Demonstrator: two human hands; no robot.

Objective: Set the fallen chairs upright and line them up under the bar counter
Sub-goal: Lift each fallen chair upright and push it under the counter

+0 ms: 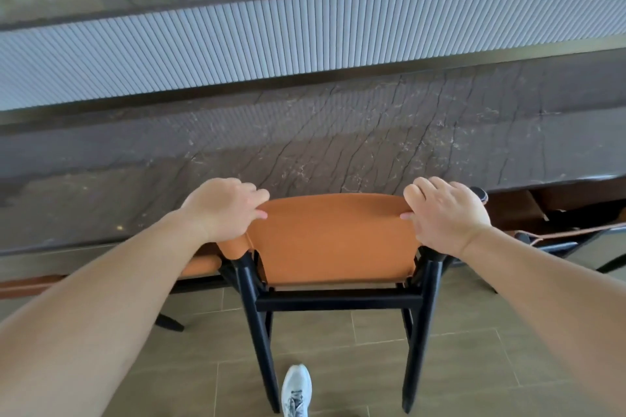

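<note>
I stand behind an upright chair (333, 244) and hold its orange backrest by both top corners. My left hand (225, 208) is curled over the left corner, fingers wrapped over the top edge and thumb on the near face. My right hand (443, 213) grips the right corner the same way, fingers over the edge, thumb tip pressing the leather. The black legs (257, 325) of the chair run down from under my hands to the tiled floor (474, 366), and its seat is hidden under the dark marble tabletop (338, 132) just beyond my knuckles. The backrest top sits right at the near edge of the tabletop. Past the tabletop rises a ribbed grey panel (305, 41). Left of my left hand, part of another orange chair (200, 266) shows under the tabletop edge. Right of my right hand, more dark and brown chair parts (528, 213) lie beneath the edge; I cannot tell how they stand. My white shoe (296, 389) is on the floor between the chair's back legs.
</note>
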